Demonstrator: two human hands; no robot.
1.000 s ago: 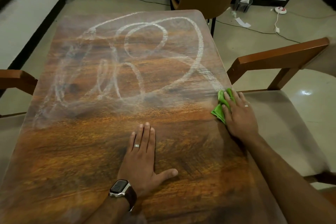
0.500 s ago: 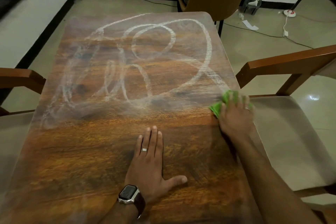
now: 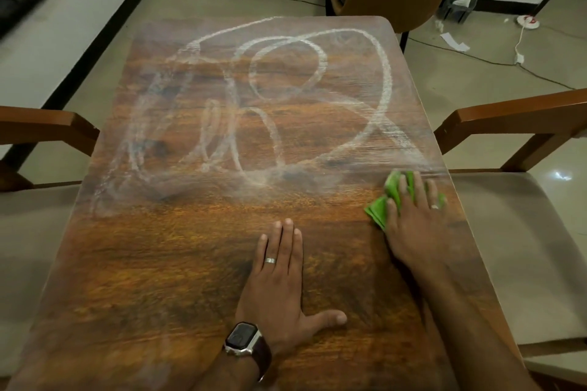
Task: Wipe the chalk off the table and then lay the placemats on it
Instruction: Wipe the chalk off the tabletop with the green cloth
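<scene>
Head view: right hand flat on green cloth, pressing at right bench edge; grip not curled. Left hand flat, bracing. Chalk covers far half. Placemats not visible. Risk: dry cloth smears chalk.

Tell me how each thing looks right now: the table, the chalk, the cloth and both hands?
Brown wooden table: near half wiped bare, far half chalky.
White chalk scribbles: smeared, still covering the far half.
Green cloth: crumpled, pressed flat on the table near its right edge.
Right hand: fingers straight, pressing the cloth.
Left hand: flat on the table, fingers straight, holding nothing.
</scene>
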